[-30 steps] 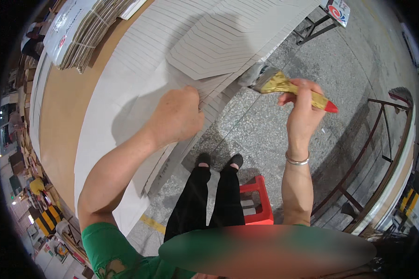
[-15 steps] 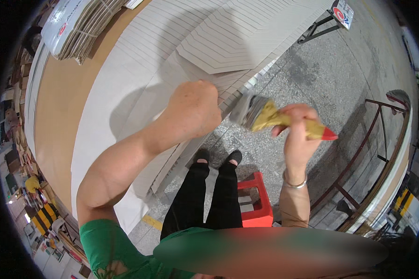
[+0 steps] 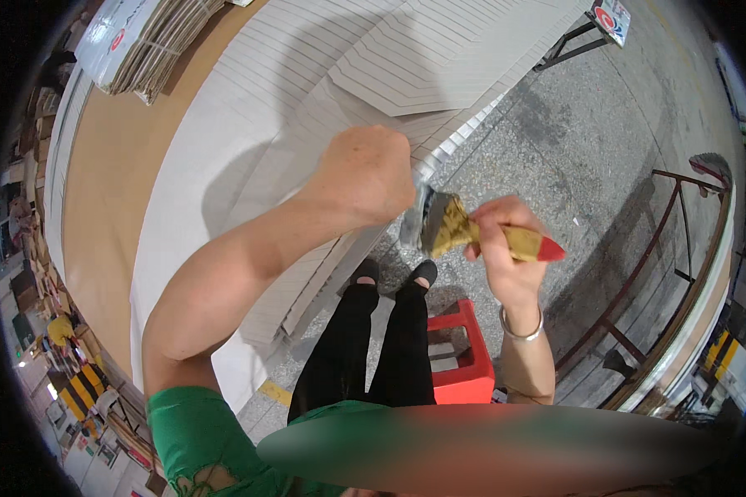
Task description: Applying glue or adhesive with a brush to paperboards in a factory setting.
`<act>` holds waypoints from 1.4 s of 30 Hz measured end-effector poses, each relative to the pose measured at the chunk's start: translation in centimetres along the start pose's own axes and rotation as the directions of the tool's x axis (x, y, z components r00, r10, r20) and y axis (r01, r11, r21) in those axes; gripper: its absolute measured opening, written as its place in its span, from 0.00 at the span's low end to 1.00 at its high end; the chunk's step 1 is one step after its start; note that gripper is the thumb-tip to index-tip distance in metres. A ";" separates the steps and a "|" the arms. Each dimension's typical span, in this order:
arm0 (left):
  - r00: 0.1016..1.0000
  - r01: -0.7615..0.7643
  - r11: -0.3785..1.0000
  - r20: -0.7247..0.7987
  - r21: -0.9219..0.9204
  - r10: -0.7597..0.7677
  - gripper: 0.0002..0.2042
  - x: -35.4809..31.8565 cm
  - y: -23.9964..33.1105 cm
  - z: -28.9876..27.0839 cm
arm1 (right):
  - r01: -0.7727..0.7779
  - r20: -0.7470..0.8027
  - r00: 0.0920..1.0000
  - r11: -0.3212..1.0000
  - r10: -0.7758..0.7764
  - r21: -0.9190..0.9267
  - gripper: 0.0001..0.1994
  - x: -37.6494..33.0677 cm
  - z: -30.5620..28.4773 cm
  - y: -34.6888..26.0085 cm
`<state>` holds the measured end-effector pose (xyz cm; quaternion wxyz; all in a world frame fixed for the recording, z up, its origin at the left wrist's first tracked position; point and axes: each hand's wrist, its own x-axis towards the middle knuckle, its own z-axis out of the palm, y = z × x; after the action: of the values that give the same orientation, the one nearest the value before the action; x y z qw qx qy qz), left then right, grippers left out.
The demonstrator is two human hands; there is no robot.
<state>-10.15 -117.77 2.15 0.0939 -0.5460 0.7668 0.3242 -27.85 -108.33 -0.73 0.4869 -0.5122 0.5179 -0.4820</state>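
Observation:
My right hand [image 3: 511, 248] grips a wide paintbrush [image 3: 452, 232] by its yellow, red-tipped handle. The bristles, slightly blurred, are at the front edge of the layered grey sheets [image 3: 356, 108], just below my left hand; I cannot tell whether they touch it. My left hand [image 3: 366, 170] is closed in a fist over that same edge, its fingers curled out of sight, so what they hold is hidden. The sheets lie fanned in many thin overlapping steps, with a many-sided sheet [image 3: 423, 58] on top at the far side.
A brown board [image 3: 112, 224] runs along the left of the table, carrying a tied bundle of flattened cardboard [image 3: 153, 50] at its far end. A red stool [image 3: 478, 356] stands by my legs. To the right is a rusty metal frame [image 3: 613, 290] on the speckled floor.
The paintbrush has swung left and a little down, its bristles now beneath my left fist. My left hand has shifted slightly right and away from me, still closed.

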 end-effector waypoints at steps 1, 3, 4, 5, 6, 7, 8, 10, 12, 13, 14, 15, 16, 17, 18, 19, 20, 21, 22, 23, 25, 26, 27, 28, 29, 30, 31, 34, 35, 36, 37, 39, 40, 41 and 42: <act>1.000 0.015 1.000 0.010 -0.002 -0.015 0.11 0.0 -0.1 0.0 | 0.000 -0.069 0.998 0.996 0.006 0.088 0.02 -0.4 0.0 -0.2; 1.000 -0.001 1.000 -0.027 -0.002 0.001 0.09 0.1 -0.3 0.4 | -0.016 -0.158 0.987 0.992 0.036 0.126 0.02 0.8 0.1 -1.8; 0.997 -0.020 1.000 -0.070 -0.004 0.019 0.07 0.1 -0.3 0.5 | -0.025 -0.244 0.968 0.987 0.064 0.159 0.01 1.4 0.2 -2.1; 0.997 -0.022 1.000 -0.069 0.001 0.022 0.07 0.1 -0.4 0.5 | -0.060 -0.201 0.975 0.987 0.090 0.150 0.02 1.6 0.4 -1.4; 0.998 -0.025 1.000 -0.061 0.017 0.026 0.07 0.2 -0.3 0.5 | -0.057 -0.206 0.975 0.986 0.088 0.154 0.02 1.0 0.4 -0.9; 0.998 -0.029 0.999 -0.052 0.032 0.030 0.07 0.2 -0.3 0.5 | -0.031 -0.106 0.994 0.997 0.038 0.064 0.02 0.0 0.3 -0.5; 0.998 -0.026 0.999 -0.049 0.036 0.028 0.07 0.1 -0.2 0.3 | 0.000 0.001 1.000 1.000 0.000 -0.021 0.03 -0.7 0.2 -0.5; 1.000 -0.008 1.000 0.009 0.015 0.007 0.11 -0.1 -0.1 -0.1 | 0.006 -0.037 0.999 0.997 -0.003 0.082 0.02 -0.9 0.3 -0.8; 1.000 -0.023 0.999 -0.007 0.029 0.023 0.09 0.1 0.2 0.1 | -0.044 -0.239 0.968 0.987 0.081 0.154 0.02 0.1 0.4 -1.9; 0.999 -0.030 0.999 -0.027 0.044 0.032 0.08 0.1 0.4 0.3 | -0.056 -0.206 0.975 0.986 0.088 0.156 0.02 -0.1 0.4 -1.0; 0.999 -0.028 0.998 -0.030 0.048 0.029 0.08 0.1 0.4 0.2 | -0.052 -0.204 0.975 0.986 0.084 0.160 0.02 -0.7 0.3 -0.5; 1.000 -0.010 0.999 -0.002 0.050 0.011 0.08 -0.1 0.6 -0.1 | -0.015 -0.142 0.989 0.989 0.036 0.149 0.02 -1.8 0.1 -0.3; 1.000 0.007 0.999 0.027 0.052 -0.009 0.08 -0.2 0.6 -0.1 | 0.023 -0.079 0.997 0.990 -0.012 0.139 0.03 -2.7 0.0 -0.2; 1.000 0.010 0.999 0.028 0.053 -0.011 0.08 -0.3 0.6 0.1 | 0.058 -0.174 0.984 0.986 -0.031 0.154 0.04 -3.1 0.0 -1.0; 1.000 0.018 0.999 0.004 0.034 -0.018 0.10 -0.5 0.6 0.3 | 0.057 -0.172 0.985 0.986 -0.030 0.158 0.04 -3.4 -0.3 -1.4; 0.999 0.027 1.000 -0.019 0.016 -0.026 0.12 -0.6 0.5 0.5 | 0.103 -0.235 0.970 0.981 -0.062 0.164 0.05 -3.7 -0.9 -1.7; 0.999 0.034 0.999 -0.021 0.019 -0.033 0.12 -0.8 0.6 1.0 | 0.151 -0.295 0.951 0.974 -0.095 0.170 0.06 -4.1 -1.4 -1.8; 0.996 0.026 0.995 -0.082 0.096 -0.018 0.15 -0.8 0.6 2.0 | 0.159 -0.330 0.940 0.970 -0.091 0.186 0.07 -4.5 -1.6 -1.7; 0.990 0.024 0.984 -0.140 0.174 0.001 0.18 -1.1 0.5 3.1 | 0.161 -0.325 0.941 0.967 -0.091 0.197 0.07 -5.0 -1.6 -1.7; 0.990 0.037 0.982 -0.139 0.184 -0.012 0.18 -2.0 0.1 4.5 | 0.149 -0.344 0.936 0.967 -0.071 0.205 0.07 -5.7 -1.6 -1.6; 0.901 0.061 0.877 -0.405 0.476 0.157 0.32 -4.8 -0.8 8.3 | 0.132 -0.364 0.930 0.969 -0.049 0.207 0.06 -7.3 -2.1 -1.6; 0.901 0.059 0.878 -0.404 0.474 0.158 0.32 -6.7 -1.0 10.1 | 0.094 -0.347 0.938 0.978 -0.024 0.187 0.06 -8.2 -2.5 -1.4; 0.909 0.227 0.845 -0.416 0.484 -0.006 0.37 -9.2 -1.4 11.5 | 0.062 -0.326 0.945 0.982 0.000 0.177 0.06 -8.8 -2.7 -1.2; 0.888 0.382 0.785 -0.429 0.488 -0.166 0.43 -10.7 -1.8 12.4 | 0.062 -0.325 0.946 0.982 0.000 0.181 0.06 -9.2 -2.6 -1.1; 0.884 0.391 0.777 -0.435 0.493 -0.169 0.43 -11.3 -2.2 12.6 | 0.026 -0.325 0.945 0.982 0.036 0.185 0.06 -9.3 -2.3 -1.1; 0.890 0.391 0.774 -0.419 0.498 -0.179 0.43 -11.6 -2.5 12.7 | -0.010 -0.325 0.943 0.982 0.071 0.187 0.06 -9.4 -2.1 -1.1; 0.896 0.388 0.773 -0.403 0.503 -0.188 0.44 -11.8 -2.8 12.6 | -0.011 -0.323 0.942 0.973 0.087 0.231 0.06 -9.6 -1.9 -1.0; 0.982 0.182 0.965 -0.087 0.191 -0.168 0.40 -12.3 -3.6 7.9 | 0.031 -0.294 0.955 0.976 0.034 0.214 0.06 -9.8 -1.6 -1.0; 0.982 0.181 0.964 -0.090 0.194 -0.166 0.40 -12.3 -3.6 8.2 | 0.034 -0.296 0.955 0.976 0.031 0.215 0.06 -9.7 -1.3 -1.0; 0.980 0.185 0.940 -0.129 0.288 -0.154 0.36 -12.2 -3.6 8.8 | 0.033 -0.312 0.949 0.967 0.049 0.251 0.06 -9.3 -1.0 -1.0; 0.977 0.191 0.906 -0.167 0.379 -0.137 0.32 -12.2 -3.7 9.3 | 0.033 -0.327 0.943 0.958 0.066 0.286 0.06 -8.9 -0.6 -1.1; 0.964 0.159 0.910 -0.260 0.383 -0.059 0.28 -12.4 -4.4 10.1 | 0.066 -0.348 0.937 0.959 0.035 0.274 0.06 -8.2 0.2 -1.0; 0.940 0.133 0.912 -0.342 0.388 0.009 0.24 -12.4 -4.8 10.0 | 0.087 -0.361 0.932 0.960 0.016 0.267 0.07 -7.7 0.5 -1.0; 0.939 0.128 0.913 -0.345 0.387 0.015 0.24 -12.5 -5.1 8.9 | 0.099 -0.355 0.935 0.951 0.012 0.294 0.06 -7.1 1.0 -0.9; 0.975 0.058 0.977 -0.222 0.205 -0.012 0.20 -12.5 -4.6 6.8 | 0.108 -0.363 0.932 0.954 0.001 0.280 0.06 -6.4 1.1 -1.0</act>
<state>-2.63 -104.82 1.30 0.0715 -0.5789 0.7926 0.1775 -26.71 -101.89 0.26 0.4414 -0.3511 0.5061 -0.6525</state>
